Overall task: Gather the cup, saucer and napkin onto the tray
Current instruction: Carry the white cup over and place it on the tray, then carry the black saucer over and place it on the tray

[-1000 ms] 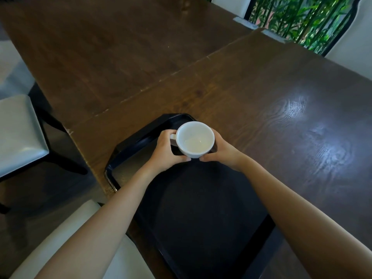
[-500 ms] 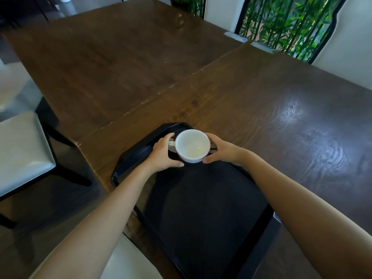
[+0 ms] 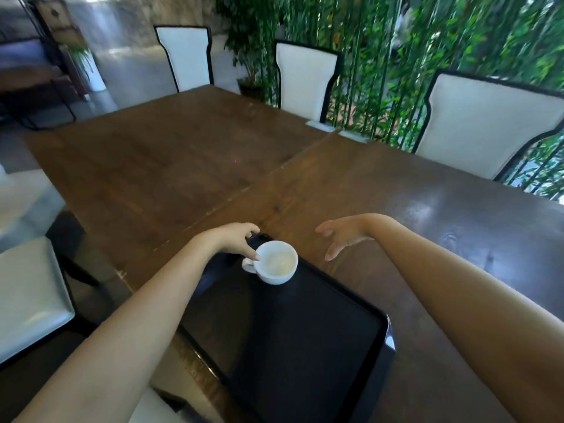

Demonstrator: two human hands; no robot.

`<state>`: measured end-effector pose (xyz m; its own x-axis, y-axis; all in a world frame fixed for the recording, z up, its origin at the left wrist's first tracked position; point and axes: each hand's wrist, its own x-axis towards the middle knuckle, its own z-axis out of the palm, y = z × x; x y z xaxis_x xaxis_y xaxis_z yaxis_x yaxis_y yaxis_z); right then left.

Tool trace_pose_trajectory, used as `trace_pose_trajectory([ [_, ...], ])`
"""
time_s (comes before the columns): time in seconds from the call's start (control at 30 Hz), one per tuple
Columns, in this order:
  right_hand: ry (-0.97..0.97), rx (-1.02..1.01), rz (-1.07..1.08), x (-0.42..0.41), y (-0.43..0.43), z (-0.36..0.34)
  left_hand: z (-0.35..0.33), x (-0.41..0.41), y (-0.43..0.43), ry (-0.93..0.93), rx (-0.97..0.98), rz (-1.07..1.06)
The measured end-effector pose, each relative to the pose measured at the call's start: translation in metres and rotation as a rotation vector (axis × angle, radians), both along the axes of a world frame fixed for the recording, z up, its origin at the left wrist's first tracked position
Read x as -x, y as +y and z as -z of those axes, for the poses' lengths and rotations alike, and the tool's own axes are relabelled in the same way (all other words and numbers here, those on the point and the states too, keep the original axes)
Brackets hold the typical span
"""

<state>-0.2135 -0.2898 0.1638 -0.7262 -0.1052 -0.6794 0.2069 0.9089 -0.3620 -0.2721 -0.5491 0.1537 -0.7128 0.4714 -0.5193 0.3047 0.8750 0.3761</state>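
Long dark wood table [image 3: 189,166], made of two tops w/ a seam between. On its far side stand three white chairs [image 3: 305,74] w/ black frames; behind them green bamboo plants [image 3: 381,56]. Another white chair seat [image 3: 30,297] is at the near left of the table.

Black tray [image 3: 305,346] lies at the near edge of the table. White cup [image 3: 277,266] stands upright in the tray's far corner, handle to the left. Left hand [image 3: 236,242] is curled, fingertips touching the cup's rim by the handle. Right hand [image 3: 343,235] hovers beyond the tray's far edge, fingers spread, holding nothing, apart from the cup. Saucer & napkin not in view.
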Motion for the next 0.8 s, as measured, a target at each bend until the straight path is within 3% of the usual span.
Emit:
trace_pose_trajectory([
  [0.43, 0.093, -0.116, 0.175, -0.078, 0.077, -0.096, -0.094, -0.031, 0.119, 0.063, -0.042, 0.282],
  [0.8, 0.153, -0.205, 0.390, -0.193, 0.172, -0.128, -0.119, -0.101, 0.252, 0.141, -0.052, 0.545],
])
